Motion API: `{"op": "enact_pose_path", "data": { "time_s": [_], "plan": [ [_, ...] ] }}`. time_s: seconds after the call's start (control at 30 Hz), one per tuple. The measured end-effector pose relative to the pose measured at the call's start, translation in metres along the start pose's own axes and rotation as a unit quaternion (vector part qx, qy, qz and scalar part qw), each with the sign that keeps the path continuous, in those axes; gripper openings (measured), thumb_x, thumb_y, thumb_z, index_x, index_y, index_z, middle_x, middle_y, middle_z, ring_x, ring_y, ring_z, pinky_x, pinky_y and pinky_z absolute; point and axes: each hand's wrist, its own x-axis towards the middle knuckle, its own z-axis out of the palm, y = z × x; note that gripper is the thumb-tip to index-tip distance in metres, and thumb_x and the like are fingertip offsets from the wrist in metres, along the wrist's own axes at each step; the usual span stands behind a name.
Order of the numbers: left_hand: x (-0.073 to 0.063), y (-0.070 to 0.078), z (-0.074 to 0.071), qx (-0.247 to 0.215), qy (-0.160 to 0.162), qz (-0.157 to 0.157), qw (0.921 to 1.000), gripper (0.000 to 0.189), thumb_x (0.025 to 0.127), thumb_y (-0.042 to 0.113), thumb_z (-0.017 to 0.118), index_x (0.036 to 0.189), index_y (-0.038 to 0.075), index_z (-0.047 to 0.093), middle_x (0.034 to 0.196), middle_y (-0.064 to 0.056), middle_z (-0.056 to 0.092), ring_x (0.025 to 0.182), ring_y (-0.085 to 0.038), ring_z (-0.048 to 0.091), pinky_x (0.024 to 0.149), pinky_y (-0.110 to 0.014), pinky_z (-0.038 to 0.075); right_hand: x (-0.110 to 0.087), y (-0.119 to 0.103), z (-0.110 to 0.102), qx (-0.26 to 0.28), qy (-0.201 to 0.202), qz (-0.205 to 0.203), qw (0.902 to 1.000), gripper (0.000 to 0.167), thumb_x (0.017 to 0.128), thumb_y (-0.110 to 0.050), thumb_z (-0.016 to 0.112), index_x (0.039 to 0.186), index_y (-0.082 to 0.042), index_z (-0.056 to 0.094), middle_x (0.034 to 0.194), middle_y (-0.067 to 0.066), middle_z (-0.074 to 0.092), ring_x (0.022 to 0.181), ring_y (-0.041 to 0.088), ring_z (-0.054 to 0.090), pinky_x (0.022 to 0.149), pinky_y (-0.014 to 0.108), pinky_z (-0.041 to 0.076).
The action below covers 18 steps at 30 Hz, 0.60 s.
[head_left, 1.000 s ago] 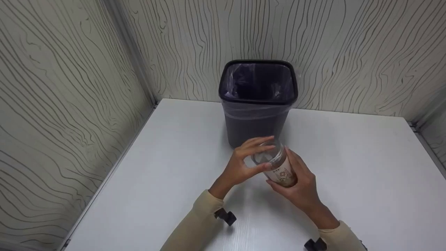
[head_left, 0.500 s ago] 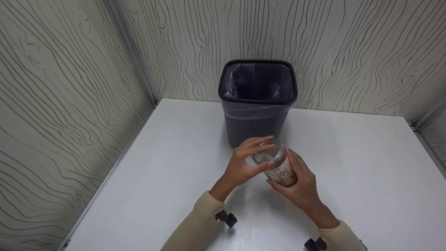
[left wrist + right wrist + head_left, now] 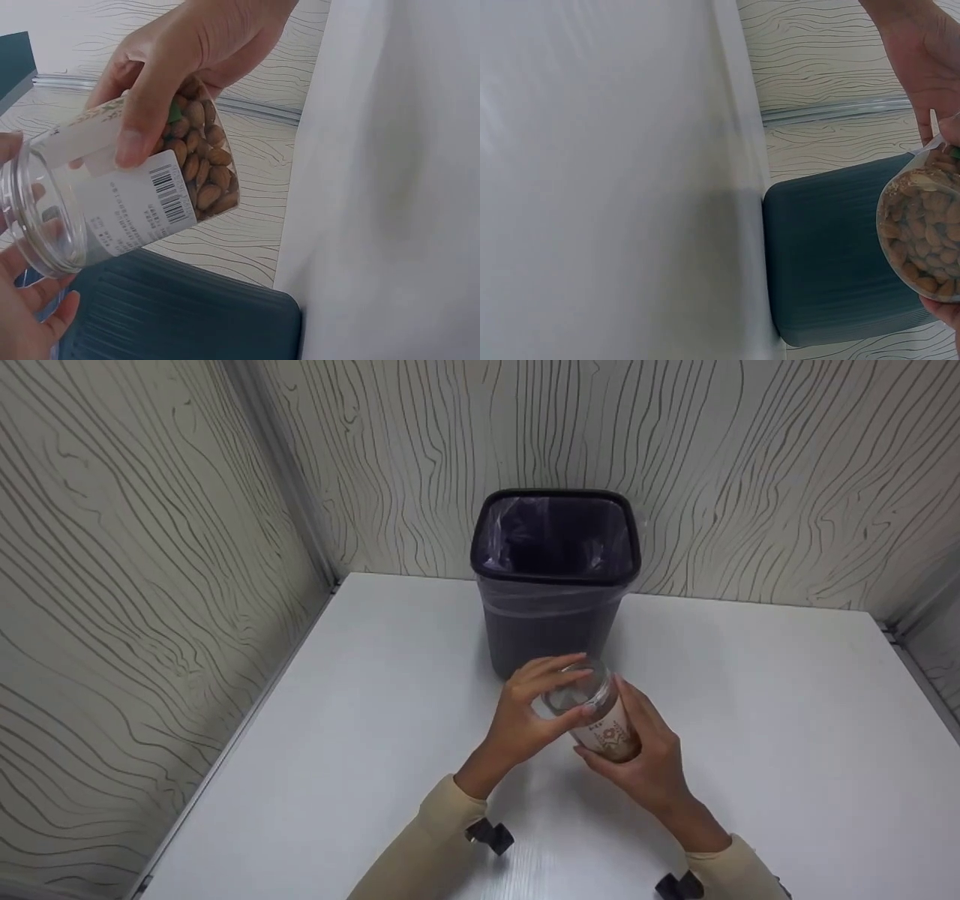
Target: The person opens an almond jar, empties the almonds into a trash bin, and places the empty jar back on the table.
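A clear jar [image 3: 606,733] with a printed label is held tilted above the table, its top end toward the left. Brown almonds [image 3: 206,169] lie at its bottom end, as the left wrist view shows. My right hand [image 3: 646,757] grips the jar's body around the label. With fingers spread and curved, my left hand [image 3: 525,712] holds the clear rim end, thumb on the near side. In the right wrist view the jar's round base [image 3: 926,247] faces the camera, and the jar's top end is out of sight there.
Just beyond the hands stands a dark bin [image 3: 555,626] lined with a clear plastic bag. It is on the white table [image 3: 375,682], near the back wall [image 3: 420,457]. Another patterned wall [image 3: 135,607] runs along the left side.
My left wrist and forearm have shifted slightly right, and the left thumb has slid a little along the jar's rim. My right hand and the bin have stayed in place.
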Motion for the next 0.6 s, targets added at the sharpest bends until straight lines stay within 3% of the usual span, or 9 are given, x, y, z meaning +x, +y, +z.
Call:
{"op": "enact_pose_path", "data": {
  "time_s": [0.27, 0.43, 0.6],
  "plan": [
    [0.000, -0.003, -0.005, 0.003, -0.028, -0.003, 0.9996, 0.045, 0.087, 0.027, 0.082, 0.128, 0.013, 0.072, 0.143, 0.000, 0.060, 0.133, -0.016, 0.053, 0.110, -0.045, 0.038, -0.001, 0.000, 0.000, -0.001, -0.002, 0.002, 1.0000, 0.107, 0.059, -0.012, 0.097, 0.150, 0.006, 0.043, 0.146, 0.017, 0.054, 0.128, 0.015, 0.055, 0.107, 0.021, 0.042],
    [-0.001, -0.012, -0.006, -0.035, -0.054, 0.000, 0.9979, 0.050, 0.088, 0.026, 0.081, 0.135, 0.013, 0.067, 0.149, -0.002, 0.055, 0.139, -0.019, 0.048, 0.116, -0.049, 0.032, -0.001, -0.001, 0.001, 0.007, -0.004, 0.001, 1.0000, 0.107, 0.059, -0.012, 0.097, 0.150, 0.006, 0.044, 0.146, 0.016, 0.054, 0.126, 0.016, 0.056, 0.106, 0.019, 0.042],
    [-0.003, -0.018, -0.007, -0.089, -0.067, 0.007, 0.9938, 0.052, 0.093, 0.035, 0.075, 0.139, 0.013, 0.064, 0.152, -0.003, 0.052, 0.142, -0.022, 0.045, 0.117, -0.047, 0.033, 0.000, -0.002, 0.001, 0.013, -0.003, -0.002, 0.9999, 0.106, 0.059, -0.012, 0.097, 0.149, 0.006, 0.044, 0.146, 0.017, 0.054, 0.125, 0.017, 0.057, 0.105, 0.019, 0.042]
  ]
}}
